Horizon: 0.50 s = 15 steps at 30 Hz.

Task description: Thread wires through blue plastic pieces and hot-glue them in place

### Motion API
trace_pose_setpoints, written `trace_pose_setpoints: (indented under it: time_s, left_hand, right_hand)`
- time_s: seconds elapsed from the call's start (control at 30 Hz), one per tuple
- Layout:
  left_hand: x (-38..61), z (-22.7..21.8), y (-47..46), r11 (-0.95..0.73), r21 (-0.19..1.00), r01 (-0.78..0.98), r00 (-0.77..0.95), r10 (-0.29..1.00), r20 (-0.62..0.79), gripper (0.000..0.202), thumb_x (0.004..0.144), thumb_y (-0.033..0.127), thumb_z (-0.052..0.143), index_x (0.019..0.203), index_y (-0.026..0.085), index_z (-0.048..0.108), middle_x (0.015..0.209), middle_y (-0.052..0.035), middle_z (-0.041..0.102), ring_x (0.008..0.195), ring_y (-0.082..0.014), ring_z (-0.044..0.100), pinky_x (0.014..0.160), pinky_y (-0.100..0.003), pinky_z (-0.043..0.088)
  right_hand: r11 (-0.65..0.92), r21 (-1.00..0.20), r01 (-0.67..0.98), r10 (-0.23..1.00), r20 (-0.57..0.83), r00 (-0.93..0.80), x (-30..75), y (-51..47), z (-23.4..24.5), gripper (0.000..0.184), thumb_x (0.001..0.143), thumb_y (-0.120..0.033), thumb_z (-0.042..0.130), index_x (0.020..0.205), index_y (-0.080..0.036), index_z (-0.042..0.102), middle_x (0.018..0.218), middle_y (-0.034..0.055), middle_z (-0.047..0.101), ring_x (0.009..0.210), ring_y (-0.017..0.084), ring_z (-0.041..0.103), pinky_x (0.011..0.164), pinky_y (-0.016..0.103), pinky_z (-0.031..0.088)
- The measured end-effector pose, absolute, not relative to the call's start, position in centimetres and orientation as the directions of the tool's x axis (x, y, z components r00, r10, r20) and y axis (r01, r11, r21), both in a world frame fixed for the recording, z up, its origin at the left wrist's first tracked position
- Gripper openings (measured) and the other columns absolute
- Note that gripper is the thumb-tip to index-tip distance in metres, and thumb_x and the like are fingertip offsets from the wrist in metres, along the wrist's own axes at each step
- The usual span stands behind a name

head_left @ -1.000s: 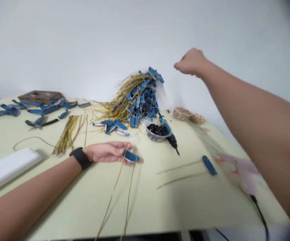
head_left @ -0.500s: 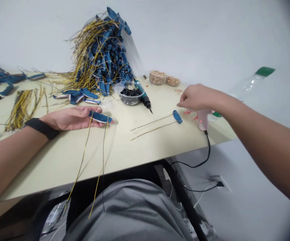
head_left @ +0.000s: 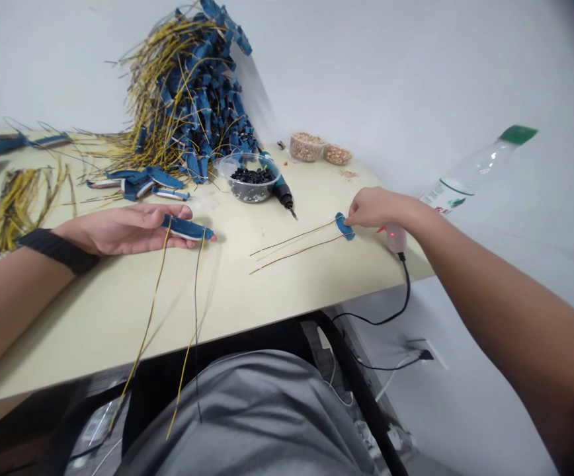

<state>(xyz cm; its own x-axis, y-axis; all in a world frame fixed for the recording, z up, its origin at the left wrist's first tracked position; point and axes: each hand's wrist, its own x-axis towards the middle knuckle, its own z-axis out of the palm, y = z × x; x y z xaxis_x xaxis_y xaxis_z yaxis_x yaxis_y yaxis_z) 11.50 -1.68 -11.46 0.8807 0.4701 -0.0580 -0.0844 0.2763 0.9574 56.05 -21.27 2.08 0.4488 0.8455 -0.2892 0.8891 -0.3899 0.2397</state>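
Observation:
My left hand [head_left: 128,228] lies on the pale table [head_left: 93,311] with a blue connector [head_left: 188,228] held at its fingers, and two long yellow wires hang from it past the front edge. My right hand [head_left: 379,208] has its fingertips closed on a second blue connector [head_left: 345,226], whose two yellow wires [head_left: 297,244] lie stretched to the left. A pink hot glue gun [head_left: 396,238] sits just below my right hand, partly hidden by it, and its black cord [head_left: 406,291] drops over the edge.
A tall heap of blue connectors with yellow wires [head_left: 188,106] rises at the back. Nearby are a bowl of black granules [head_left: 252,182], a green rotary tool [head_left: 281,188] and two tubs of seeds [head_left: 305,147]. A plastic bottle [head_left: 470,173] shows beyond the right edge.
The view has tilted down, bringing the table's front edge and my lap into view. My right hand has come down and left onto the second connector. My left hand keeps its connector.

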Motion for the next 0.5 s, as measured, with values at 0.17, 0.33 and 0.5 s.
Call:
trace_pose_setpoints:
  time_s: [0.17, 0.33, 0.5]
  left_hand:
    - [11.6, -11.6, -1.8, 0.268, 0.959, -0.089, 0.873, 0.485, -0.055, 0.05, 0.092, 0.052, 0.119, 0.128, 0.023, 0.101, 0.132, -0.0089, 0.099, 0.121, -0.0374, 0.099, 0.107, -0.041, 0.083]
    - [11.6, -11.7, -1.6, 0.286, 0.952, -0.108, 0.898, 0.439, -0.03, 0.048, 0.1, 0.054, 0.115, 0.132, 0.021, 0.1, 0.134, -0.0089, 0.098, 0.129, -0.0371, 0.097, 0.111, -0.044, 0.081]
    - [12.0, -11.7, -1.9, 0.382, 0.915, -0.129, 0.955, 0.296, 0.012, 0.039, 0.108, 0.037, 0.109, 0.14, 0.019, 0.096, 0.141, -0.0086, 0.097, 0.143, -0.0357, 0.093, 0.121, -0.039, 0.074]
  right_hand:
    - [-0.414, 0.171, 0.894, 0.846, -0.29, 0.447, 56.3, -21.4, 1.5, 0.03, 0.112, -0.015, 0.078, 0.082, -0.019, 0.077, 0.101, 0.0152, 0.087, 0.082, 0.024, 0.073, 0.072, 0.039, 0.054]
    - [-0.417, 0.09, 0.905, 0.879, -0.214, 0.426, 56.5, -21.4, 2.2, 0.031, 0.107, -0.01, 0.078, 0.079, -0.022, 0.075, 0.089, 0.0091, 0.082, 0.081, 0.023, 0.069, 0.072, 0.038, 0.052]
    - [-0.361, 0.018, 0.932, 0.922, -0.139, 0.36, 54.7, -19.2, 5.8, 0.032, 0.104, -0.013, 0.083, 0.075, -0.024, 0.075, 0.081, 0.0059, 0.077, 0.079, 0.025, 0.069, 0.076, 0.04, 0.051]
